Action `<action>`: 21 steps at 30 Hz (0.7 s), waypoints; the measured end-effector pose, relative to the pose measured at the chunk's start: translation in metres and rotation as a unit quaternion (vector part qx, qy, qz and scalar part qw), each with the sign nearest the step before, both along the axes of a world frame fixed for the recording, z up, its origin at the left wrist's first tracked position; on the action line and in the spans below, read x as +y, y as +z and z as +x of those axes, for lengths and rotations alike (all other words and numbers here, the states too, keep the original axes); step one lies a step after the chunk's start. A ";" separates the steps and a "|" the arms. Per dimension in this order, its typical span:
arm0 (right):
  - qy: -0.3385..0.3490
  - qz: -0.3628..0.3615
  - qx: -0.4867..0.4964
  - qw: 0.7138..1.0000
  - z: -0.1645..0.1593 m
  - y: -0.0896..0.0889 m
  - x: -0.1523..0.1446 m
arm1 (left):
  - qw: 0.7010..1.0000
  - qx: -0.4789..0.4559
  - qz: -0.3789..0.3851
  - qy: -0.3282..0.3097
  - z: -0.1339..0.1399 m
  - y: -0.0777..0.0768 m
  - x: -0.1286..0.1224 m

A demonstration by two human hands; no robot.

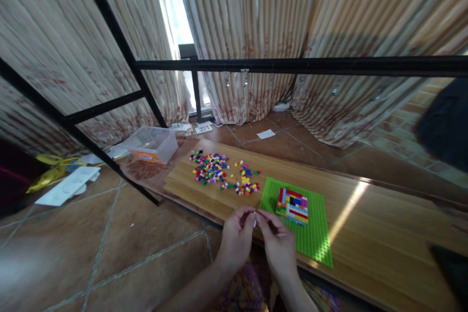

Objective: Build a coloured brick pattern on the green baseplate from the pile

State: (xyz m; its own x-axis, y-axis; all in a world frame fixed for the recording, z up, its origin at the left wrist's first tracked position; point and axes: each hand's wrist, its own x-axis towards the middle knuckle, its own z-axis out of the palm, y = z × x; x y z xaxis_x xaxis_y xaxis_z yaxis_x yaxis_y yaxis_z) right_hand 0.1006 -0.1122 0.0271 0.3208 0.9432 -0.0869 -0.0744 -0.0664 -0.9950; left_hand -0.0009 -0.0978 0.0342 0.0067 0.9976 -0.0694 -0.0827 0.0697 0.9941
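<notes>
My left hand [236, 238] and my right hand [281, 243] meet over the near edge of the wooden board. Their fingertips are closed together on a small white toy brick [255, 220], most of it hidden by the fingers. Just right of my right hand lies a green studded baseplate [314, 241]. On it stands a low square build of multicoloured toy bricks [293, 206], with a dark hollow near its middle. Loose coloured bricks [211, 168] are heaped farther left on the board, and a smaller scatter of bricks [246, 186] lies between heap and baseplate.
The wooden board [376, 234] has a bright sun streak across it. A clear plastic box [161, 144] with an orange label stands past its left end. A black metal frame [278, 65] crosses in front of the curtains [252, 19]. Papers [69, 186] lie on the tiled floor.
</notes>
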 end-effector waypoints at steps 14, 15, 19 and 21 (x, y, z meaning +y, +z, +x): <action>0.038 -0.074 0.070 0.994 -0.025 -0.026 0.012 | 0.981 -0.136 -0.137 0.005 -0.036 -0.007 0.005; 0.040 -0.072 0.041 0.996 -0.023 -0.028 0.016 | 0.979 -0.144 -0.142 0.017 -0.036 -0.007 0.006; 0.044 0.002 -0.213 0.976 -0.014 -0.032 0.042 | 0.967 -0.179 -0.171 0.062 -0.038 -0.006 0.011; 0.044 0.047 -0.356 0.932 -0.010 -0.033 0.058 | 0.964 -0.190 -0.175 0.069 -0.040 -0.007 0.014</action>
